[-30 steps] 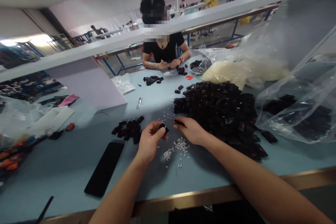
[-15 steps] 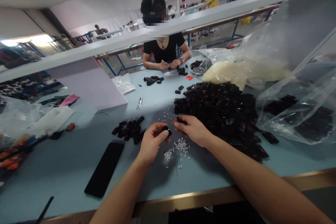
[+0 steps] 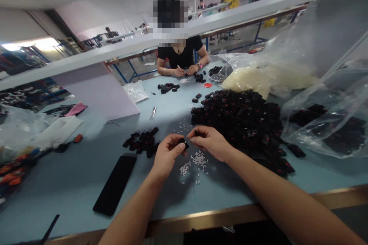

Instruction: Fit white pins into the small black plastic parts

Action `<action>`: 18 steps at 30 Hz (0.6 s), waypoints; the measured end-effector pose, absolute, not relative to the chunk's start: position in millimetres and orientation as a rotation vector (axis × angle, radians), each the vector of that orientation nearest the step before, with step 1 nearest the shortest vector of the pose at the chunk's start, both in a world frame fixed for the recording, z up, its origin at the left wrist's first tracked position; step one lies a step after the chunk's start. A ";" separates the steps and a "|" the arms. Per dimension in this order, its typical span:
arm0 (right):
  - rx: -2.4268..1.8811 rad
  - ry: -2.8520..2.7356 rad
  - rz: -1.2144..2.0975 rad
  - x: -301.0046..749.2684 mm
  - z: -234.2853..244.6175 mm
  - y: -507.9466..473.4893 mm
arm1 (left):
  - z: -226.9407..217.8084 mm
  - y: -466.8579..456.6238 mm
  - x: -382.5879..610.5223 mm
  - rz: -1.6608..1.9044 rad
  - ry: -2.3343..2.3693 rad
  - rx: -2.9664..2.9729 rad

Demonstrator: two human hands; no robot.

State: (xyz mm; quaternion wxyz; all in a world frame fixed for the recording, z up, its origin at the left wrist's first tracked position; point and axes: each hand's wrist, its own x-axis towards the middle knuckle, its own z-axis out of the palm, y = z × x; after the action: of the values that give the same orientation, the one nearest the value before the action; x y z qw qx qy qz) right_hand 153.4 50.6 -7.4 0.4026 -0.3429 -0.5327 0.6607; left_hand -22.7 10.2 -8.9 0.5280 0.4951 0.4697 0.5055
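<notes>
My left hand (image 3: pixel 169 153) is closed on a small black piece (image 3: pixel 183 143) with a white spot on it, pinched between thumb and fingers. Just to its right, my right hand (image 3: pixel 210 141) is pinched shut, its fingertips close to that piece. Something small and dark shows among the right fingers, too little of it to name. Below both hands lie small white bits (image 3: pixel 199 159) in two loose heaps. Left of my left hand is a small group of black pieces (image 3: pixel 141 142). A large heap of similar black pieces with red marks (image 3: pixel 238 115) spreads beyond my right hand.
A black phone-like slab (image 3: pixel 115 185) lies at the left front, and small metal snips (image 3: pixel 153 113) lie farther back. Clear plastic bags (image 3: pixel 330 122) crowd the right side. A white shelf rail (image 3: pixel 115 59) crosses above the table. Opposite, a person (image 3: pixel 181 55) handles similar pieces.
Both hands stay nearly in place. The right fingertips have shifted slightly left, toward the black piece in my left hand.
</notes>
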 end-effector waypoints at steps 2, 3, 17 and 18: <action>-0.869 -1.334 1.665 153.4 -6.2 50.3 | -8.5 10.0 -22.7 1.208 1.126 1.177; -0.873 -1.336 1.664 153.5 -5.8 50.3 | -8.4 10.0 -22.6 1.208 1.131 1.174; -0.925 -1.546 1.627 154.4 -4.8 48.4 | -4.3 8.5 -20.9 1.183 1.186 1.217; -0.931 -1.561 1.604 154.3 -4.0 48.1 | -3.9 8.4 -20.8 1.182 1.189 1.225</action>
State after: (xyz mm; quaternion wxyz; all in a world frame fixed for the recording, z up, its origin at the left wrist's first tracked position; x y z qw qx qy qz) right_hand 154.3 48.1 -4.0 0.3509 -0.3596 -0.6030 0.6196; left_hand -20.8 8.4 -3.9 0.5080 0.5082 0.4932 0.4903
